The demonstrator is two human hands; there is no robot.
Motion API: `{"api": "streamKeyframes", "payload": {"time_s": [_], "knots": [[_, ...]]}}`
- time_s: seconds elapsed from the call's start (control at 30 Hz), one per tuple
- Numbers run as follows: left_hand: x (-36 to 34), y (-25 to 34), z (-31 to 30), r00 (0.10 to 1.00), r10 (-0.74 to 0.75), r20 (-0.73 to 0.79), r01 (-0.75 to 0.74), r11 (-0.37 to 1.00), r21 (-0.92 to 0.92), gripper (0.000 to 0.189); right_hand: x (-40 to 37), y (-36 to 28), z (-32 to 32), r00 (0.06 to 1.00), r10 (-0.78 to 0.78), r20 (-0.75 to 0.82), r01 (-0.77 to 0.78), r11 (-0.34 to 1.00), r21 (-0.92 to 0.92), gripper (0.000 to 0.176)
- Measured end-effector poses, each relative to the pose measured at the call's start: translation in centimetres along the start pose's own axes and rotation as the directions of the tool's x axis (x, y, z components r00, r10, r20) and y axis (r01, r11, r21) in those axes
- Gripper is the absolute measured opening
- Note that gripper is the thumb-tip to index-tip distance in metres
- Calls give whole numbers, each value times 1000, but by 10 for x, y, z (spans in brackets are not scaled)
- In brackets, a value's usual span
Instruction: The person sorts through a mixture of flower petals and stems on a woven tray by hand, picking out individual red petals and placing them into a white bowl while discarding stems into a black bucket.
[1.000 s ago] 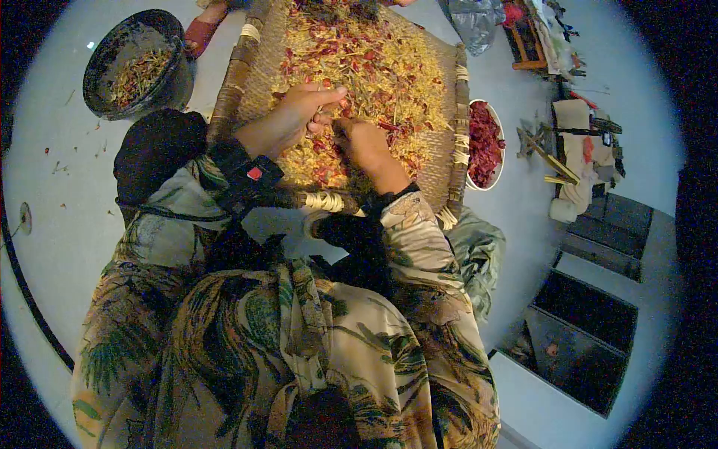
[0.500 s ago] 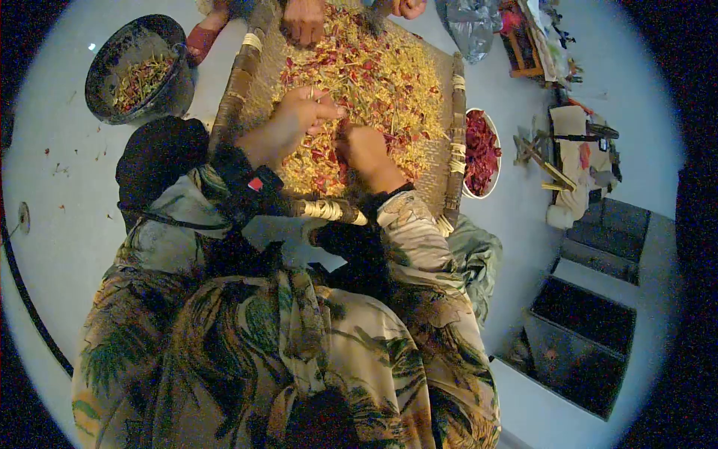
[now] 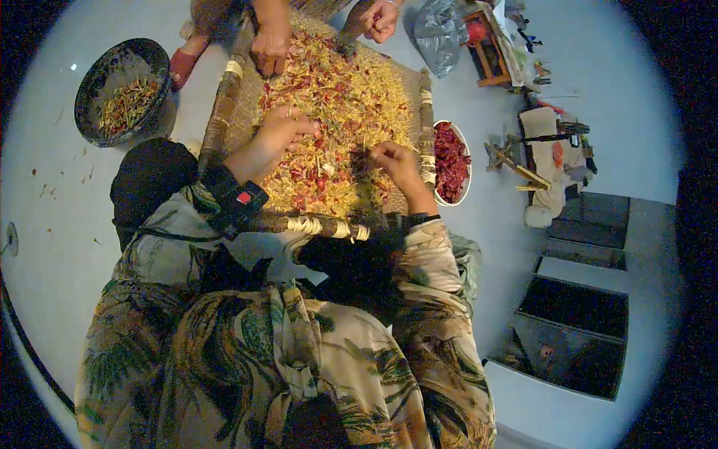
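Note:
A framed woven tray (image 3: pixel 217 123) lies before me, covered with a loose layer of yellow and red plant bits (image 3: pixel 351 97). Over the left part of this layer is my left hand (image 3: pixel 283 135), its thumb and fingers drawn together; what they hold, if anything, is too small to tell. My right hand (image 3: pixel 396 161) is above the right part near the frame, fingers pinched over the bits, and anything between them cannot be made out. A white bowl of dark red pieces (image 3: pixel 452 165) stands just outside the tray's right side.
A co-worker's hands (image 3: pixel 271 49) are at the tray's far edge, one over the bits, the other (image 3: pixel 381 21) raised at the right. A black tub (image 3: pixel 84 112) with stems stands at the left. A clear plastic bag (image 3: pixel 440 37) and wooden items (image 3: pixel 490 49) lie at the far right.
My right hand has moved right, away from my left hand. The camera view has shifted. The co-worker's hands show more fully at the top.

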State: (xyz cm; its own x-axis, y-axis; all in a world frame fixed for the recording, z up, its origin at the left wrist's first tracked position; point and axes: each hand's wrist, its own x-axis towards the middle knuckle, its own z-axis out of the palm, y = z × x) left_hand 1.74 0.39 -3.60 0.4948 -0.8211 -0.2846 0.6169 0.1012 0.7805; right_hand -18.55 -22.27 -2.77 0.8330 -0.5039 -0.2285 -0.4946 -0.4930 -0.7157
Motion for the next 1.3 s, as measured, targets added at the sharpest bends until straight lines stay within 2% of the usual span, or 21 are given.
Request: {"api": "streamKeyframes", "payload": {"time_s": [0.1,0.13,0.23,0.37,0.4,0.5,0.57,0.63,0.73,0.77,0.83,0.87,0.9,0.93,1.0,1.03,1.07,1.17,1.2,1.27,1.3], "knots": [[-7,9,3,999,35,-18,-35,999,4,17,-23,-62,-29,994,112,2,-112,992,-59,14],[-9,12,4,1000,22,5,-22,999,-43,17,-30,-74,-35,998,66,-22,-67,995,-71,16],[-12,27,7,998,-11,59,21,983,-183,14,-56,-115,-54,999,-45,-3,38,871,-490,17],[-23,50,4,991,-1,136,52,927,-371,10,-86,-128,-54,973,-220,-73,163,873,-460,18],[-32,57,3,988,15,156,52,907,-418,10,-96,-140,-46,984,-121,-129,55,904,-425,18],[-43,84,-10,980,37,198,77,839,-538,11,-119,-171,-32,959,-271,-81,200,853,-482,16],[-61,105,-25,972,77,221,73,797,-599,11,-138,-189,-16,966,-239,-103,152,838,-524,13],[-81,127,-45,988,110,109,-29,823,-568,11,-150,-194,-7,948,-307,-88,214,815,-539,11],[-99,155,-94,968,249,32,-201,846,-494,11,-154,-169,-34,982,-122,-146,46,896,-441,9],[-96,163,-119,962,274,-14,-255,872,-417,11,-153,-165,-50,973,-160,-166,66,883,-465,10],[-80,170,-182,968,249,24,-209,857,-470,10,-151,-132,-96,951,-163,-264,-28,802,-596,10],[-97,180,-190,952,307,-25,-285,847,-449,10,-154,-117,-127,947,-146,-285,-66,784,-618,11],[-104,187,-200,937,267,-226,-341,838,-426,12,-157,-109,-149,943,-127,-308,-106,762,-639,12],[-105,188,-215,916,260,-306,-372,837,-402,12,-165,-117,-159,925,-124,-358,-169,711,-683,13],[-83,179,-273,882,302,-360,-436,813,-385,13,-180,-134,-178,905,-153,-397,-197,676,-710,15],[-89,182,-280,886,315,-341,-431,831,-351,16,-187,-131,-190,902,-186,-389,-157,699,-697,15],[-84,182,-291,863,316,-393,-447,841,-305,20,-185,-87,-223,904,-285,-319,-96,592,-800,17],[-86,187,-298,865,292,-409,-333,942,-31,36,-209,-172,-181,886,-143,-441,-120,848,-516,17],[-87,189,-297,880,277,-385,-265,960,86,42,-216,-195,-171,909,-176,-377,-185,639,-746,16],[-65,168,-346,906,341,-250,-220,885,410,64,-228,-228,-140,910,-185,-372,-152,685,-713,13],[-57,164,-364,939,265,-218,-122,852,510,72,-234,-237,-124,908,-187,-374,-140,708,-693,11]]}}
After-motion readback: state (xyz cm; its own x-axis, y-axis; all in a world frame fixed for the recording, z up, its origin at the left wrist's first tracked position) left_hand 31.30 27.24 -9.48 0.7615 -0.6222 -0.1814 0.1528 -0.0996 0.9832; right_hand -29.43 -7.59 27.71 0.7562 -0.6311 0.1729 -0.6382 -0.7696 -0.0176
